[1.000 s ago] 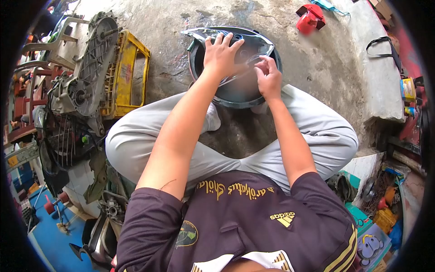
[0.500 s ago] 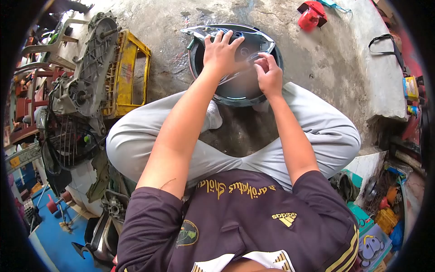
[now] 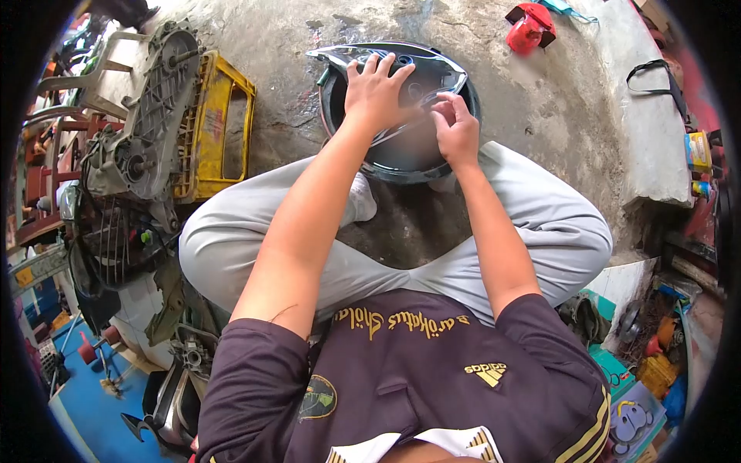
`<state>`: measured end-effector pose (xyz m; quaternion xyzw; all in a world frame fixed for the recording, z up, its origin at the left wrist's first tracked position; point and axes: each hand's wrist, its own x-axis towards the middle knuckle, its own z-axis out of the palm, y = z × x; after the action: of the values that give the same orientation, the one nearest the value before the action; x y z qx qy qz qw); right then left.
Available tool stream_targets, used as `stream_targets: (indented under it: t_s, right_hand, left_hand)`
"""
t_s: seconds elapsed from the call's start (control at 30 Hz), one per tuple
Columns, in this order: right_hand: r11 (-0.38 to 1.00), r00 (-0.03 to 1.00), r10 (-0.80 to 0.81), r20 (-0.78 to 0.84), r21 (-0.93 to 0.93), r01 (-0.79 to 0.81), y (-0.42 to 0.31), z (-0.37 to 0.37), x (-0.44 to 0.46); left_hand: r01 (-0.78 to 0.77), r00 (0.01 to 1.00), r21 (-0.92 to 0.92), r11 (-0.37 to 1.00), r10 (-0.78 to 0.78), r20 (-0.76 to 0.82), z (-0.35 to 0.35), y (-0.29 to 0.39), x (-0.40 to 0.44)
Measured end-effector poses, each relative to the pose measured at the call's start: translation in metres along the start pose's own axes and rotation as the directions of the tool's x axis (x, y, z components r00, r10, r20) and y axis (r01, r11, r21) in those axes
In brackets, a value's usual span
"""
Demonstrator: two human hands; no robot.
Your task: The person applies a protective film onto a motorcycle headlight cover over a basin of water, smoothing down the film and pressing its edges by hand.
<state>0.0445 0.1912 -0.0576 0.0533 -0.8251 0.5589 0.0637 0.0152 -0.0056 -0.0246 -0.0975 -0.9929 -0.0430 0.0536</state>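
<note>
A glossy black panel (image 3: 441, 75) with a pointed left end, which looks like a motorcycle body part, lies across a round black basin (image 3: 472, 131) in front of my crossed legs. My left hand (image 3: 376, 94) presses on the panel from above, its fingers spread apart. At the panel's right side, my right hand (image 3: 458, 133) has its fingers curled, thumb and index close together by the near edge. Whatever sits between those fingertips is too small and blurred to make out. A hazy smear covers the area between my hands, hiding part of the panel and basin.
A yellow plastic crate (image 3: 224, 127) stands at the left, with a grey metal engine casing (image 3: 147, 116) against it. Red object (image 3: 530, 28) lies on the concrete floor at upper right. A raised concrete ledge (image 3: 656, 139) runs along the right, with a black strap (image 3: 662, 77).
My right hand has shifted slightly left and downward, its fingers still curled. The left hand stays spread on the panel, almost unmoved.
</note>
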Motion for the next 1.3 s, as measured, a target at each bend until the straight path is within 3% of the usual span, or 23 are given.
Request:
stream_targets:
  t_s: [0.53, 0.87, 0.93, 1.3]
  right_hand:
    - [0.999, 0.999, -0.036, -0.022, 0.011, 0.036, 0.007, 0.0, -0.003]
    - [1.0, 1.0, -0.018, -0.019, 0.0, 0.018, 0.007, 0.0, -0.001]
    - [0.999, 0.999, 0.047, 0.012, -0.028, -0.047, 0.01, -0.001, -0.007]
    - [0.998, 0.999, -0.036, -0.037, -0.05, 0.034, 0.007, 0.0, 0.003]
  left_hand:
    - [0.008, 0.999, 0.009, 1.0, -0.008, 0.042, -0.005, 0.001, 0.002]
    - [-0.025, 1.0, 0.009, 1.0, 0.025, -0.019, 0.002, -0.001, -0.001]
    - [-0.017, 1.0, 0.006, 1.0, 0.017, -0.017, 0.002, 0.0, 0.0]
    - [0.003, 1.0, -0.015, 1.0, -0.003, 0.015, -0.003, 0.002, 0.001]
